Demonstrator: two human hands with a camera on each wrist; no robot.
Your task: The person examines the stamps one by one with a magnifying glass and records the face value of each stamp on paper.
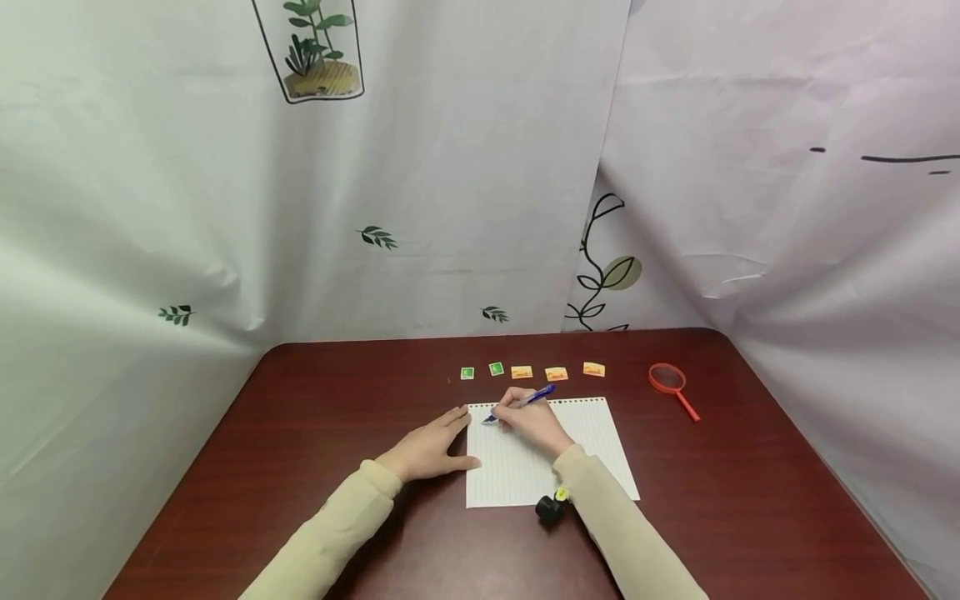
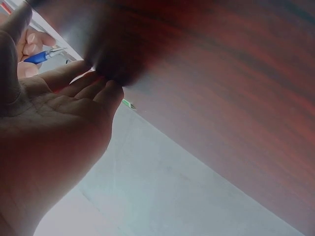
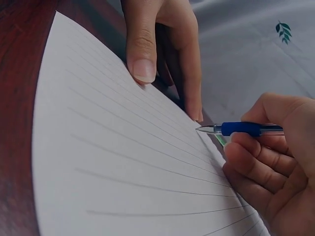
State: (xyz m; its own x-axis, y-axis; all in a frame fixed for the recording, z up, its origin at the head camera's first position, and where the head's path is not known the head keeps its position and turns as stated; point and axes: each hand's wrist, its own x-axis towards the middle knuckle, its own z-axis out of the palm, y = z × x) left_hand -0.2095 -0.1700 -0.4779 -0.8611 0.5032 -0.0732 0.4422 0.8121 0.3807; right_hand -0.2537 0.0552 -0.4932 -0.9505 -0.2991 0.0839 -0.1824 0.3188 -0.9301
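Fingers lie extended on your left hand (image 1: 427,451), resting between the table (image 1: 337,417) and the left edge of the paper (image 1: 517,481), which could skew if that hand slips. The fingers of your right hand (image 1: 536,423) pinch the pen (image 3: 241,129), which could twist if they loosen. Its tip (image 3: 204,129) is near the paper's upper-left corner; contact is unclear, but pressing hard could tear it.

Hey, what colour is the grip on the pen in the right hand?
Blue; the pen's grip shows best in the right wrist view.
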